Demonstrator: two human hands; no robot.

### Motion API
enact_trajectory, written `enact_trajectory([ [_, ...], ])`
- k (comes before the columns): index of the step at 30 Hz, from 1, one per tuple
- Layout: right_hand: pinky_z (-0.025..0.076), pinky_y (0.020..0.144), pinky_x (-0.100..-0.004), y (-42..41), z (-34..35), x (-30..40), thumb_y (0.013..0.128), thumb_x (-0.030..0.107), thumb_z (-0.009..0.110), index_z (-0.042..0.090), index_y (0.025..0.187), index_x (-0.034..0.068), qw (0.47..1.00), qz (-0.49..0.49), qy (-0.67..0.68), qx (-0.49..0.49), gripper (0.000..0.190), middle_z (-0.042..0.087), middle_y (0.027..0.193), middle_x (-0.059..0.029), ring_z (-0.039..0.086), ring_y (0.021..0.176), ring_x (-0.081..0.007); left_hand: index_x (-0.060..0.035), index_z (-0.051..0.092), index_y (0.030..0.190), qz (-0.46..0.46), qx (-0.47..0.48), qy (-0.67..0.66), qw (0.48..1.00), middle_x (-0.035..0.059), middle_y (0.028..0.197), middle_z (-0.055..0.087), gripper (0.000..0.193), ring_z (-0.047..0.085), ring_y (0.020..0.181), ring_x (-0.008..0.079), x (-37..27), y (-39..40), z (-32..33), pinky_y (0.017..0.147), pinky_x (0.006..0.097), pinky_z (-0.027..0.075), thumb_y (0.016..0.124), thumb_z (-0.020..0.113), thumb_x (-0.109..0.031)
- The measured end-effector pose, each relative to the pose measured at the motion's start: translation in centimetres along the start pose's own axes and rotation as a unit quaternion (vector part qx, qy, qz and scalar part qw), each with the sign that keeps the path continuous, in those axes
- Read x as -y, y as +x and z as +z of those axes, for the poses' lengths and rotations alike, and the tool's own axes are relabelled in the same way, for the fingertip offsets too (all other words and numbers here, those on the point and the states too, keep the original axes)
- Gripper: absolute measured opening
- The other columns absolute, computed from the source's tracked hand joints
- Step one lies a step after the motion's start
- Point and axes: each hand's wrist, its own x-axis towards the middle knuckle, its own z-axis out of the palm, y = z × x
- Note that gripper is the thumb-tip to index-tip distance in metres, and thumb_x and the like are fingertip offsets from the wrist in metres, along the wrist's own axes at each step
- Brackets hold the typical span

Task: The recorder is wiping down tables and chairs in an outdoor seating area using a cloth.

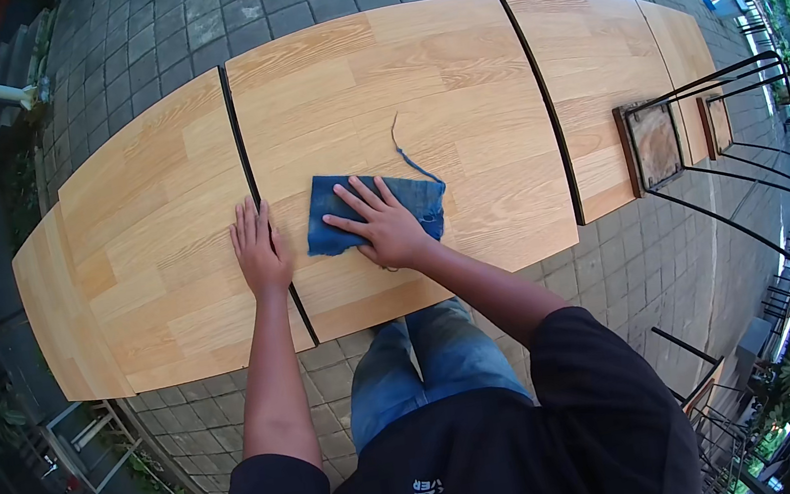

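Observation:
Under my right hand (385, 229) lies a piece of blue denim cloth (329, 207), flat on the wooden tabletop (467, 115). The palm rests on the cloth with the fingers spread, and part of the cloth is hidden beneath it. From the cloth's right corner a frayed strip (418, 166) trails away over the wood, ending in a thin thread. My left hand (261, 251) is laid flat on the table beside the black gap strip (240, 140), left of the cloth. It holds nothing; its fingers point away from me.
More wood-patterned table sections (157, 227) adjoin on the left and right (588, 60). Two stools with black metal legs (712, 81) rest upside down at the right end. Grey paving (618, 269) surrounds the tables. A metal frame (93, 445) stands at lower left.

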Motion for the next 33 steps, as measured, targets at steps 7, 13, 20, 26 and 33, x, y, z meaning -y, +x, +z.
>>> enact_trajectory([
  [7, 0.016, 0.133, -0.0666, -7.8, -7.5, -13.3, 0.093, 0.028, 0.071, 0.048, 0.168, 0.032, 0.982, 0.156, -0.077, -0.079, 0.078, 0.028, 0.181, -0.0171, 0.022, 0.167, -0.0436, -0.0113, 0.055, 0.16, 0.003, -0.005, 0.017, 1.0, 0.0132, 0.174, 0.043, 0.062, 0.033, 0.164, 0.0343, -1.6, 0.6, -0.3, 0.134, 0.0548, 0.022, 0.101, 0.066, -0.026],
  [13, 0.016, 0.131, -0.0685, 4.1, -8.0, -20.2, 0.101, 0.034, 0.064, 0.049, 0.167, 0.03, 0.948, 0.196, -0.155, -0.199, 0.068, 0.032, 0.179, -0.0196, 0.024, 0.165, -0.049, -0.0118, 0.053, 0.162, 0.008, -0.009, 0.04, 0.999, 0.0127, 0.175, 0.041, 0.062, 0.032, 0.165, 0.0335, -2.3, 1.0, 0.6, 0.134, 0.0546, 0.021, 0.103, 0.064, -0.025],
  [20, 0.012, 0.134, -0.0671, 2.3, -3.7, -8.9, 0.097, 0.033, 0.069, 0.044, 0.169, 0.028, 0.994, 0.05, -0.025, -0.099, 0.077, 0.027, 0.181, -0.0161, 0.019, 0.168, -0.0435, -0.0059, 0.057, 0.152, -0.046, -0.083, 0.007, 0.995, 0.0193, 0.17, 0.045, 0.049, 0.033, 0.163, 0.0412, -2.1, 1.7, 2.4, 0.133, 0.0535, 0.027, 0.105, 0.062, -0.017],
  [26, 0.014, 0.135, -0.0639, -12.1, -7.8, -12.4, 0.09, 0.024, 0.073, 0.047, 0.168, 0.032, 0.993, 0.11, -0.026, -0.038, 0.083, 0.028, 0.181, -0.0107, 0.021, 0.169, -0.0368, -0.0075, 0.057, 0.153, 0.06, -0.041, -0.061, 0.995, 0.0195, 0.171, 0.042, 0.05, 0.029, 0.164, 0.0412, -13.0, 7.3, 6.3, 0.133, 0.0544, 0.026, 0.104, 0.063, -0.019],
  [33, 0.015, 0.133, -0.0663, -8.5, -11.1, -26.1, 0.1, 0.029, 0.061, 0.045, 0.169, 0.034, 0.951, 0.223, -0.118, -0.18, 0.071, 0.028, 0.181, -0.0165, 0.021, 0.167, -0.0447, -0.0168, 0.049, 0.165, 0.087, 0.006, 0.02, 0.996, 0.0163, 0.179, 0.031, 0.064, 0.023, 0.167, 0.0371, -14.8, 8.0, 8.5, 0.136, 0.0574, 0.015, 0.105, 0.064, -0.032],
])
